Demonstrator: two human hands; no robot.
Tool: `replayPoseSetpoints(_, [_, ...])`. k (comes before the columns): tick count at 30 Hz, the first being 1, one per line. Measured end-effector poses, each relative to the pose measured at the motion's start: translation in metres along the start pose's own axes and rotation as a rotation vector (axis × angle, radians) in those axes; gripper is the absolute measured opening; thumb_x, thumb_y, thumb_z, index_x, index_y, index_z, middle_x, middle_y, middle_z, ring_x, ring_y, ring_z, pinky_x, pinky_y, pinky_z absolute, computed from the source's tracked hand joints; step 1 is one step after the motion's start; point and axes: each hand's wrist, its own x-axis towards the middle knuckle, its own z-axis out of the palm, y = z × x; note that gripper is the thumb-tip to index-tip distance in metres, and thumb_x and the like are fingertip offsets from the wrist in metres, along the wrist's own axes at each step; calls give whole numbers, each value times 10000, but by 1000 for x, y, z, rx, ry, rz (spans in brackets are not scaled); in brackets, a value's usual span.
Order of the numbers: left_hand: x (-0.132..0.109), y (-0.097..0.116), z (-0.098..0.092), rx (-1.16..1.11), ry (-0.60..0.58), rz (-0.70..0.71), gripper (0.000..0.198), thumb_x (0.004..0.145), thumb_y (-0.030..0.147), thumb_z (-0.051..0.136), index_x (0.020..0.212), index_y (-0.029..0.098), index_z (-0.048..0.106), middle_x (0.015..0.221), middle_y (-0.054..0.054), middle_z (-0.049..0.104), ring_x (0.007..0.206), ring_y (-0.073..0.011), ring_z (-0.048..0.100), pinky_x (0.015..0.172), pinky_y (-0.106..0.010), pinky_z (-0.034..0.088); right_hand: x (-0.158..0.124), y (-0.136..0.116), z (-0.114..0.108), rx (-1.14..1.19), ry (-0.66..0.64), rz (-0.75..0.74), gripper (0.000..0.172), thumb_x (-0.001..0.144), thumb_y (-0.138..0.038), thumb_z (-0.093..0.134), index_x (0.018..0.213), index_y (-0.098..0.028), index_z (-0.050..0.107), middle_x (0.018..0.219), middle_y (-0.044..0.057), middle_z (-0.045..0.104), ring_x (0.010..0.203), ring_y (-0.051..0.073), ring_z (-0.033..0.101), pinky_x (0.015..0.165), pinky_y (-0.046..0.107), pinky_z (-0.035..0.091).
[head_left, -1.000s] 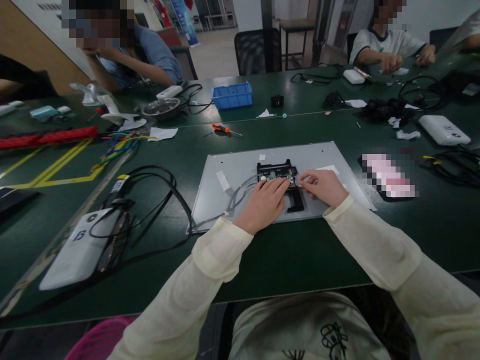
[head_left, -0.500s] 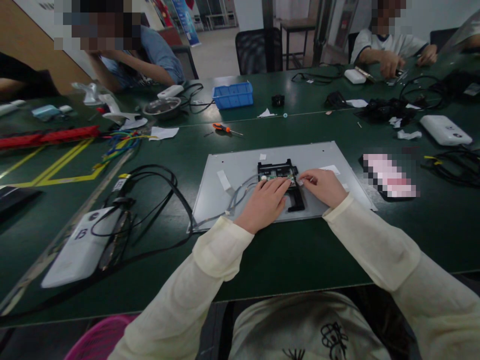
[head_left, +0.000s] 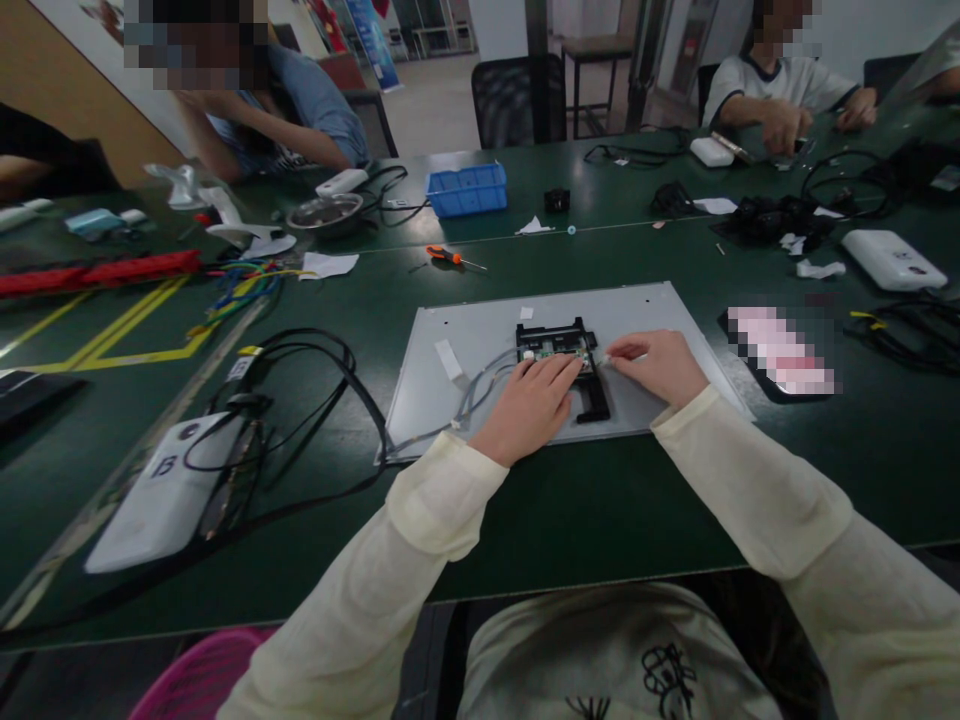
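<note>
A black plastic frame [head_left: 595, 398] with a green circuit board [head_left: 553, 356] in it lies on a grey-white panel [head_left: 645, 302]. My left hand [head_left: 529, 408] lies flat across the board and frame, fingers stretched out, covering part of both. Thin grey cables [head_left: 480, 383] run from the frame's left side under that hand's wrist. Just right of the frame, my right hand [head_left: 654, 366] is closed in a pinch above the panel. A tiny whitish piece shows at its fingertips, too small to name.
Left of the panel are a white power bank [head_left: 161, 490] and looped black cables [head_left: 349, 370]. Beyond it lie an orange screwdriver [head_left: 446, 256] and a blue basket [head_left: 466, 192]. A phone [head_left: 784, 350] lies to the right. Two people sit across the green table [head_left: 570, 520].
My right hand has moved slightly right and up, away from the frame's edge, still pinched. My left hand stays in place on the board.
</note>
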Motion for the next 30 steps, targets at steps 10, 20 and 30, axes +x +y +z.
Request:
replayPoseSetpoints(10, [1,0,-1,-14,-2,5,454,953,209,362,1404,174,400,1451,-99,461,1344,-221,410,1113,-431,321,0,0,1,-109,232,-219,116,814,-231,633,804,-207,746,940,79,641,888,225,620,819,366,481])
replayPoseSetpoints(20, [0,0,0,-15,-5,-5,451,965,222,340,1409,158,390,1460,-98,449,1351,-213,398,1123,-424,311,-2,-1,6,-139,-75,-196,121,828,-229,615,870,-200,724,847,49,708,749,192,646,745,327,482])
replayPoseSetpoints(30, [0,-1,0,-14,-3,0,453,960,222,345,1407,159,389,1456,-106,453,1344,-219,409,1117,-441,322,0,0,4,-35,-101,-192,124,801,-194,607,862,-196,715,842,36,716,708,165,648,701,298,494])
